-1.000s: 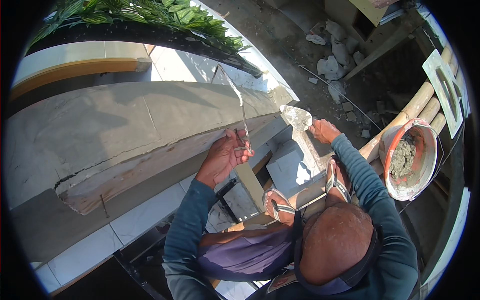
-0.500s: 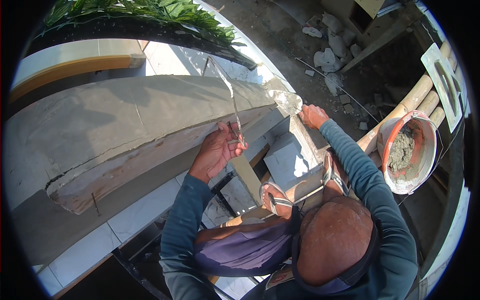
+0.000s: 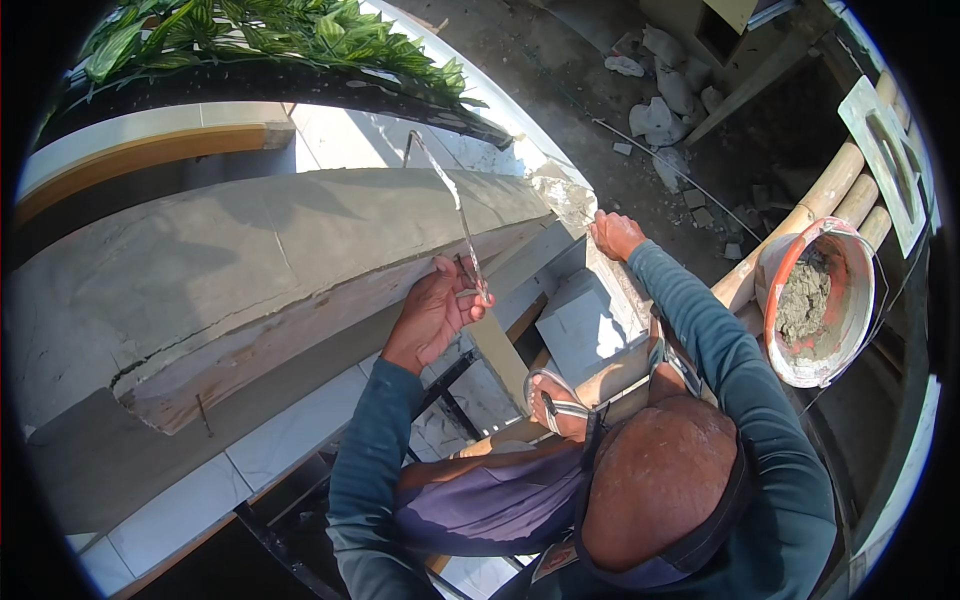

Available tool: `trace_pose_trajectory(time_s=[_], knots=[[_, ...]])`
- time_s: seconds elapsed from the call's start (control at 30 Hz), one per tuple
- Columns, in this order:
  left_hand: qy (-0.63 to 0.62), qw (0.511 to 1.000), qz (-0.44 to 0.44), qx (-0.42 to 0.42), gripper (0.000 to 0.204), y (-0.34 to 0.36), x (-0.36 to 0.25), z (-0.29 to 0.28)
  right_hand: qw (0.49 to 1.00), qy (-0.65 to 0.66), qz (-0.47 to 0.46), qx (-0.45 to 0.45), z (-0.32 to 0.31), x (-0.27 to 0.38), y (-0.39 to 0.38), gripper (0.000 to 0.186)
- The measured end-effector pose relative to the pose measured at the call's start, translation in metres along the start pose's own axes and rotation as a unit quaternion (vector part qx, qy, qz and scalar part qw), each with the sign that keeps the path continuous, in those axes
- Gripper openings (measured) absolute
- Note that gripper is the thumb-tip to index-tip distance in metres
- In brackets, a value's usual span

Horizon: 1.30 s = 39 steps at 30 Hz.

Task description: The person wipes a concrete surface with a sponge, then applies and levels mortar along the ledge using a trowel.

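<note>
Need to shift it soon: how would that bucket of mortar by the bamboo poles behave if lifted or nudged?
The bucket looks roughly half full of wet grey mortar, so probably heavy for its size. It seems tilted against the bamboo poles, so a nudge might tip it. The thin rim may flex.

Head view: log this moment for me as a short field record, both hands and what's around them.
left hand: left hand gripping the handle of a long thin trowel, blade laid on the grey plastered ledge
right hand: right hand holding a mortar-caked trowel at the ledge's end
bucket: orange-rimmed bucket with grey mortar, right of the person
bamboo poles: beside the bucket
plants: green leaves beyond the ledge
</note>
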State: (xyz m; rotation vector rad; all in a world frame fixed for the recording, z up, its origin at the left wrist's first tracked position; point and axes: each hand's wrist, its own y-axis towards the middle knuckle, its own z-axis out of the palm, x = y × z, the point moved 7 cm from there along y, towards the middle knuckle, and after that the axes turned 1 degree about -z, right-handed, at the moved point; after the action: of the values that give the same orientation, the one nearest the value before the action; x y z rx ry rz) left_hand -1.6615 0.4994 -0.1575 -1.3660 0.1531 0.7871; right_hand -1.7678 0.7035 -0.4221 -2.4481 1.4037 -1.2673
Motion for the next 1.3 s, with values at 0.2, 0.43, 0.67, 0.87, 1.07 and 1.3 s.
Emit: trace_pose_trajectory(time_s=[0.2,0.43,0.67,0.87,1.07,1.3], knots=[[0.008,1.0,-0.002,-0.008,0.064,0.003,0.002,-0.002,0.997,0.007,0.037,0.063,-0.023,-0.004,-0.047,0.034],[0.004,1.0,-0.005,0.007,0.062,-0.001,-0.001,0.001,0.997,0.041,0.064,0.018,-0.028,-0.003,-0.01,0.037],[0.005,1.0,0.001,0.004,0.061,0.002,-0.001,-0.002,0.996,0.005,0.047,0.079,-0.029,-0.006,-0.048,0.038],[-0.006,1.0,0.0,0.012,0.059,0.002,0.0,-0.003,0.999,-0.016,0.027,0.018,-0.04,0.004,0.002,0.036],[0.007,1.0,0.007,-0.001,0.06,-0.003,0.002,-0.002,0.997,-0.034,0.026,0.067,-0.019,-0.003,-0.027,0.035],[0.008,1.0,0.002,0.001,0.066,0.004,0.005,-0.007,0.999,-0.009,0.04,0.016,-0.045,0.0,-0.037,0.037]])
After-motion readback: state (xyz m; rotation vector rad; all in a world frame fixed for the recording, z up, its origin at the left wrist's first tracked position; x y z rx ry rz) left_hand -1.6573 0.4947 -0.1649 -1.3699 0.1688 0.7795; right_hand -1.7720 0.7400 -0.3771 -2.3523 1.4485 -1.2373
